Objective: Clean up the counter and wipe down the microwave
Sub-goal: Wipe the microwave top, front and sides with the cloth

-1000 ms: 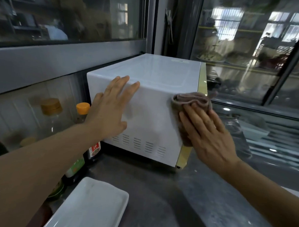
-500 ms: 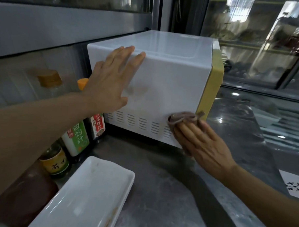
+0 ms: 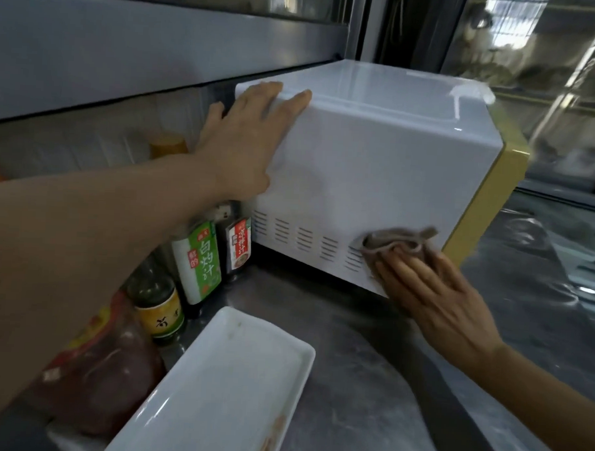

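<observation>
A white microwave with a yellow front edge stands on the grey counter. My left hand lies flat against the upper rear part of its side panel, fingers straight and reaching the top edge. My right hand presses a brown cloth against the lower front corner of the same panel, beside the vent slots, with straight fingers over the cloth.
Several sauce bottles stand between the microwave and the wall at the left. A white rectangular plate with a brownish smear lies near me. A red-brown bag sits at the left. Glass panels rise behind and to the right.
My right hand has dragged the cloth down the side panel from the upper front edge to the lower front corner. My left hand has stayed on the panel.
</observation>
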The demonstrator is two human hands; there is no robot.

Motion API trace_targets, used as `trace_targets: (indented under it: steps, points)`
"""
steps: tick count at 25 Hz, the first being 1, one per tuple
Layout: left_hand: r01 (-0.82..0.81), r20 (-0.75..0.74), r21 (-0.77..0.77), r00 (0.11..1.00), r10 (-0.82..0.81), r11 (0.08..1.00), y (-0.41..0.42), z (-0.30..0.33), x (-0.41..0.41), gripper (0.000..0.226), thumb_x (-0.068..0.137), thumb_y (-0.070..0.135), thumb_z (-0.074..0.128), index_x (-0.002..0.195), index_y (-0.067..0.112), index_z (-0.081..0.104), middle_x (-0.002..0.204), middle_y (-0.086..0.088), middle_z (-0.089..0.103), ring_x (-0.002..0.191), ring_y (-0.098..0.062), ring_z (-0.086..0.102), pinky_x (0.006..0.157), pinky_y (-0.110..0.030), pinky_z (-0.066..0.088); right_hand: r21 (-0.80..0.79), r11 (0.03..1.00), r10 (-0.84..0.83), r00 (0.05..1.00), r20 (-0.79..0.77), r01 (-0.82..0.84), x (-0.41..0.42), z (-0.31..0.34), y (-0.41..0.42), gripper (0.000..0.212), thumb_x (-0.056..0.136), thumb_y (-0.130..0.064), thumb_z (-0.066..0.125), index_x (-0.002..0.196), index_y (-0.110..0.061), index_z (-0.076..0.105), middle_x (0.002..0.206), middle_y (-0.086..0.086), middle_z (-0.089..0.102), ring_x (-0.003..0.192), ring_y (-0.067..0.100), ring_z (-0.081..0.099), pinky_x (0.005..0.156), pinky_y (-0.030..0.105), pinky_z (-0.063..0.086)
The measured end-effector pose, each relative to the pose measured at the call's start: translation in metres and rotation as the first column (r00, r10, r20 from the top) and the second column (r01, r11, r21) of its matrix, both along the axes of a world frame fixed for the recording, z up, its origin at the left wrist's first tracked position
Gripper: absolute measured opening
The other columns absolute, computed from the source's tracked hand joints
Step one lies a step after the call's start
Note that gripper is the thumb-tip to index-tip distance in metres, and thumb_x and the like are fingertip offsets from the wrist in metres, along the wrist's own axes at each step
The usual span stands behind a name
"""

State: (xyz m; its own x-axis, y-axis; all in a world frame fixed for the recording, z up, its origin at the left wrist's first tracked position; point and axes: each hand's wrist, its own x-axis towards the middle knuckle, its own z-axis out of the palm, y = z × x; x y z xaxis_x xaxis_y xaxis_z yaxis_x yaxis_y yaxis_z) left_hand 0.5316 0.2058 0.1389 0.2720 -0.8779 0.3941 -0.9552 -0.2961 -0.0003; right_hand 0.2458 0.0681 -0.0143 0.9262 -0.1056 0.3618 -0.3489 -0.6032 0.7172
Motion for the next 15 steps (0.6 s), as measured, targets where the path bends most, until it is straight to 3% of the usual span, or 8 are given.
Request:
trace_targets:
  steps: [2, 4, 5, 7, 8, 10, 12, 15]
  points:
    - [0.004, -0.002, 0.014, 1.000, -0.004, 1.000, 0.001, 0.002, 0.003, 0.116, 0.066, 0.010, 0.074, 0.146, 0.042, -0.004, 0.157, 0.002, 0.000, 0.145, -0.020, 0.000, 0.112, -0.060, 0.011, 0.003, 1.000, 0.000, 0.998, 0.067, 0.000, 0.029, 0.012, 0.004, 0.061, 0.086, -0.012, 0.026, 0.147, -0.010, 0.024, 0.156, 0.004, 0.016, 0.143, 0.022, 0.018, 0.117, 0.042, 0.006]
    - [0.013, -0.009, 0.006, 1.000, -0.013, 1.000, 0.000, 0.000, 0.002, 0.116, 0.067, 0.009, 0.074, 0.145, 0.043, -0.004, 0.157, 0.004, -0.001, 0.145, -0.020, -0.001, 0.111, -0.060, 0.012, -0.013, 0.998, 0.068, 0.997, 0.038, -0.068, 0.071, 0.016, 0.016, 0.058, 0.088, -0.015, 0.029, 0.145, -0.013, 0.026, 0.153, 0.000, 0.021, 0.141, 0.020, 0.024, 0.118, 0.041, 0.008]
    - [0.018, -0.009, -0.001, 1.000, -0.018, 1.000, 0.000, 0.000, 0.003, 0.116, 0.067, 0.008, 0.073, 0.145, 0.043, -0.004, 0.157, 0.004, -0.001, 0.145, -0.020, -0.001, 0.111, -0.060, 0.014, -0.028, 0.996, 0.084, 0.996, -0.026, -0.085, 0.094, 0.015, 0.021, 0.057, 0.090, -0.017, 0.030, 0.146, -0.015, 0.020, 0.153, -0.001, 0.014, 0.142, 0.019, 0.022, 0.119, 0.044, 0.004]
    - [0.024, -0.011, -0.009, 1.000, -0.024, 1.000, 0.000, 0.000, 0.004, 0.116, 0.066, 0.005, 0.071, 0.146, 0.044, -0.004, 0.157, 0.003, 0.000, 0.145, -0.021, 0.000, 0.110, -0.059, 0.017, 0.024, 0.997, 0.083, 0.979, -0.185, -0.080, 0.129, 0.013, 0.030, 0.063, 0.097, -0.020, 0.029, 0.146, -0.015, -0.008, 0.152, -0.002, -0.015, 0.146, 0.021, 0.000, 0.113, 0.046, -0.015]
    - [0.024, -0.017, -0.010, 1.000, -0.024, 1.000, 0.000, -0.001, 0.004, 0.115, 0.066, 0.003, 0.069, 0.146, 0.043, -0.004, 0.157, 0.002, 0.000, 0.145, -0.021, 0.000, 0.110, -0.058, 0.018, 0.030, 0.997, 0.070, 0.975, -0.209, -0.065, 0.135, 0.017, 0.033, 0.064, 0.098, -0.020, 0.028, 0.145, -0.015, -0.014, 0.152, -0.001, -0.019, 0.145, 0.021, -0.006, 0.110, 0.047, -0.018]
    - [0.022, -0.037, -0.010, 0.999, -0.022, 1.000, 0.000, -0.002, 0.002, 0.114, 0.067, 0.001, 0.068, 0.146, 0.043, -0.003, 0.158, 0.002, -0.002, 0.145, -0.021, -0.001, 0.110, -0.057, 0.019, -0.046, 0.996, 0.074, 0.985, -0.154, -0.082, 0.122, 0.019, 0.029, 0.059, 0.094, -0.017, 0.029, 0.148, -0.016, 0.006, 0.158, 0.000, 0.007, 0.145, 0.019, 0.012, 0.115, 0.048, -0.011]
    - [0.021, -0.051, -0.014, 0.998, -0.022, 1.000, 0.000, -0.002, 0.000, 0.114, 0.067, 0.001, 0.068, 0.147, 0.042, -0.003, 0.157, 0.002, -0.003, 0.145, -0.021, -0.002, 0.110, -0.057, 0.018, -0.009, 0.998, 0.060, 0.998, -0.036, -0.060, 0.080, 0.016, 0.018, 0.057, 0.087, -0.015, 0.029, 0.144, -0.016, 0.032, 0.150, 0.000, 0.033, 0.137, 0.019, 0.036, 0.117, 0.043, 0.003]
    - [0.018, -0.073, -0.010, 0.997, -0.018, 1.000, 0.001, -0.001, -0.001, 0.115, 0.068, 0.002, 0.069, 0.146, 0.043, -0.004, 0.157, 0.003, -0.004, 0.145, -0.021, -0.005, 0.110, -0.057, 0.017, 0.033, 0.998, 0.060, 0.997, -0.049, -0.058, 0.042, 0.012, 0.007, 0.061, 0.082, -0.013, 0.030, 0.143, -0.013, 0.036, 0.149, 0.002, 0.034, 0.137, 0.020, 0.035, 0.116, 0.041, 0.006]
